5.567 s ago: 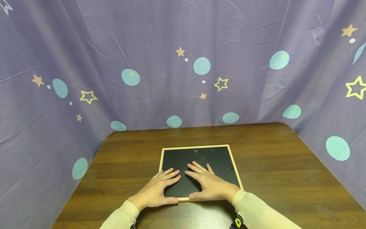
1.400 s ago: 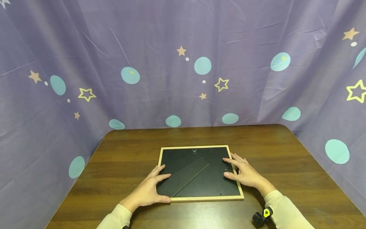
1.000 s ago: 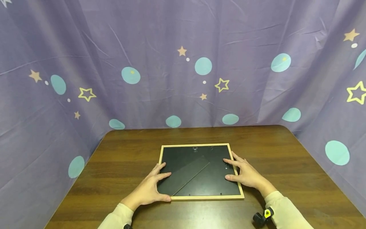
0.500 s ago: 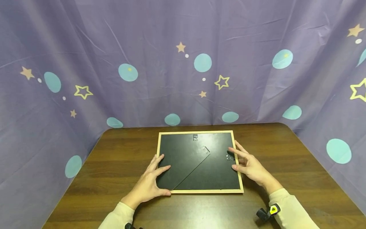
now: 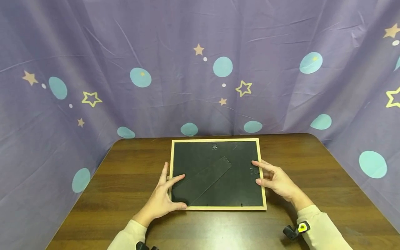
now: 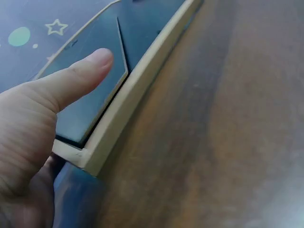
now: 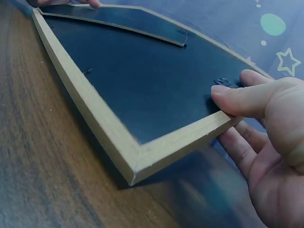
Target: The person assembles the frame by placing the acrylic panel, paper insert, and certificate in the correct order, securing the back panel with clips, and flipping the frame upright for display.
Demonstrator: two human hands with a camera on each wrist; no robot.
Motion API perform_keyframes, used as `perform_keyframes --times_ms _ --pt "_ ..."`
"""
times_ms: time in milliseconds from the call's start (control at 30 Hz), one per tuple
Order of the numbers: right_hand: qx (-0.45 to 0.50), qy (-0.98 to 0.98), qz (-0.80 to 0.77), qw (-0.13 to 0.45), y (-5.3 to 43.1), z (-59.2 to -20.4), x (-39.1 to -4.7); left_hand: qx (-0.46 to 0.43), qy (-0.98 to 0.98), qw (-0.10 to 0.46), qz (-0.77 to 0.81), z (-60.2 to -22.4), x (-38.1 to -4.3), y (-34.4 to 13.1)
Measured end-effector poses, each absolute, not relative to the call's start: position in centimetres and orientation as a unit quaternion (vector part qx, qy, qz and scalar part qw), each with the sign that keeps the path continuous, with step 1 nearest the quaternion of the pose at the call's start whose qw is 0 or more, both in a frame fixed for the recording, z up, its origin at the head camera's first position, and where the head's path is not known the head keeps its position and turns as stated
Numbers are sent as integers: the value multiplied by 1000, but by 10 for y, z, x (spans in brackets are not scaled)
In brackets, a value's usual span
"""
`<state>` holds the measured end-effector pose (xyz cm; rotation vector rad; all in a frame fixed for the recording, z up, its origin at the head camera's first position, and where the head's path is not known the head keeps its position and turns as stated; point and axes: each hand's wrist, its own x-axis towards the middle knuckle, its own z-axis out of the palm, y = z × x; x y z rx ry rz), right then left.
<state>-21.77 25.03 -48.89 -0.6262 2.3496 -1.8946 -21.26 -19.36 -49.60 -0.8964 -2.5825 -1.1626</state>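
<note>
A picture frame (image 5: pixel 193 151) lies face down between my hands, showing a black backing board inside a pale wooden border. A flat easel stand (image 5: pixel 207 178) runs diagonally across the backing, folded against it. My left hand (image 5: pixel 160 199) grips the near left corner, thumb and index finger on the back and other fingers at the side. With thumb and index finger on the backing and other fingers underneath, my right hand (image 5: pixel 279 182) grips the right side. In the right wrist view, the frame's near corner (image 7: pixel 135 161) is slightly above the table. The front face is hidden.
The brown wooden table (image 5: pixel 140 156) extends around the frame on all sides. A purple curtain (image 5: pixel 175 97) with stars and blue ovals hangs behind the table and along both sides. A black wrist-camera mount (image 5: pixel 292 232) sits at the right sleeve.
Both hands lay flat over the backing before, then spread to the frame's sides. The frame's far edge has risen, tilting the back more toward me.
</note>
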Motion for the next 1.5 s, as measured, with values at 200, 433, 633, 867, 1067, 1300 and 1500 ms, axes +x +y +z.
perform_keyframes --times_ms 200,433,633,867,1067,1300,1500 --pt "-208 773 -599 11 247 -485 -217 -263 -869 52 -415 -493 -212 -193" --pt "-205 777 -595 17 240 -479 -216 -255 -873 50 -412 -488 -210 -186" --pt "-211 774 -597 10 239 -475 -218 -254 -870 57 -419 -486 -209 -180" --pt "-204 810 -549 -24 245 -477 -218 -256 -866 48 -426 -488 -210 -177" --pt "-197 815 -545 -34 244 -477 -216 -257 -863 71 -430 -488 -209 -177" --pt "-191 798 -569 -47 245 -471 -213 -279 -847 158 -424 -484 -207 -170" --pt "-186 823 -529 -91 235 -447 -201 -306 -828 206 -423 -472 -201 -162"
